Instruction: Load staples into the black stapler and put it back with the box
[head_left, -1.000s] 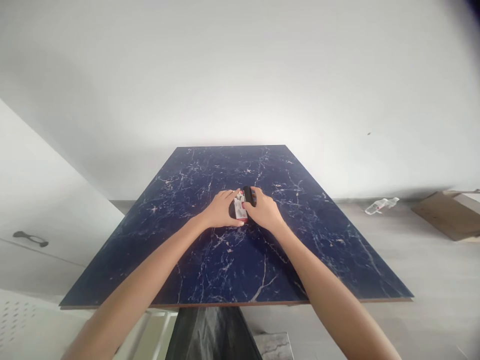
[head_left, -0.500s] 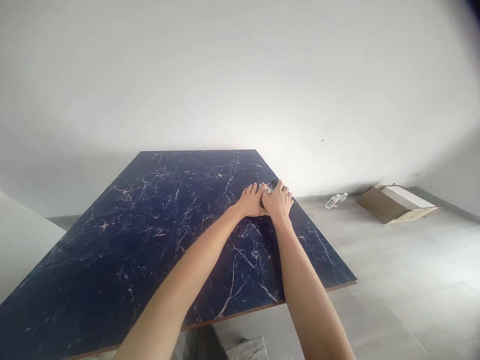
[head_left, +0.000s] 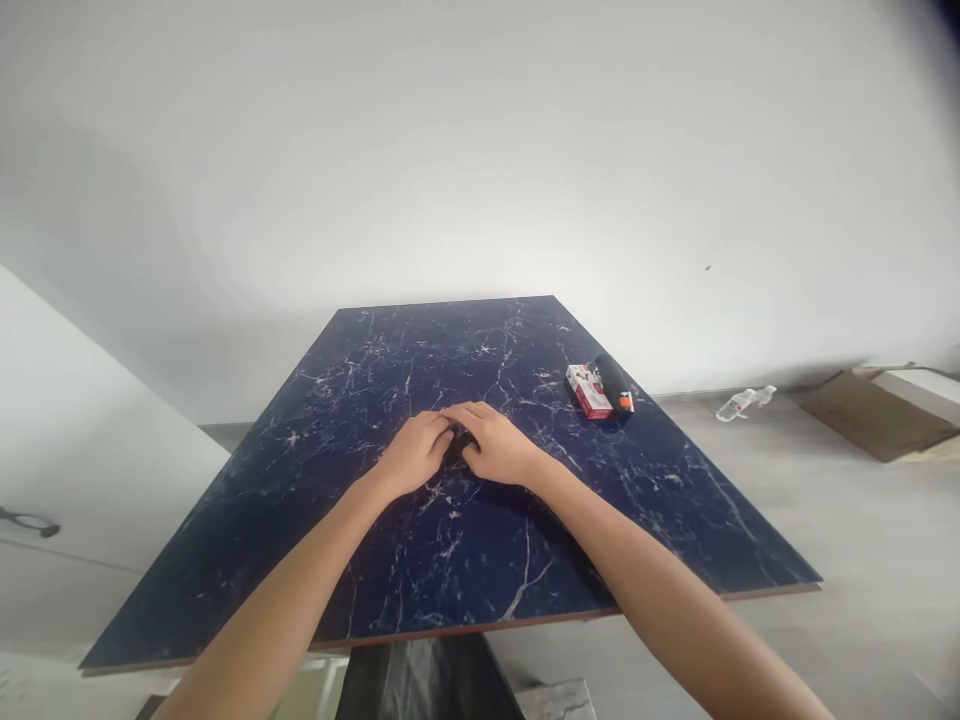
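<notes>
My left hand [head_left: 415, 453] rests palm-down on the dark blue marble-patterned tabletop [head_left: 360, 380], its fingers stretched forward. Meeting it at the fingertips is my right hand [head_left: 499, 447], also low over the surface, fingers extended and thumb apart. Between the two thumbs is a dark gap, and I see nothing held there; the undersides of both hands are hidden. To the right of my hands lies a small red-and-white box [head_left: 589, 392]. Against it leans or lies a black, roughly cylindrical object [head_left: 615, 385] with an orange patch at its near end.
A white wall [head_left: 480, 150] stands behind the table. On the floor to the right are a crumpled clear plastic bottle [head_left: 744, 402] and a cardboard box [head_left: 862, 410]. At the left is a white panel with a dark handle [head_left: 30, 522].
Both hands have left the box and black object on the right and come to the middle of the table. Those two things now show uncovered. The view has turned left.
</notes>
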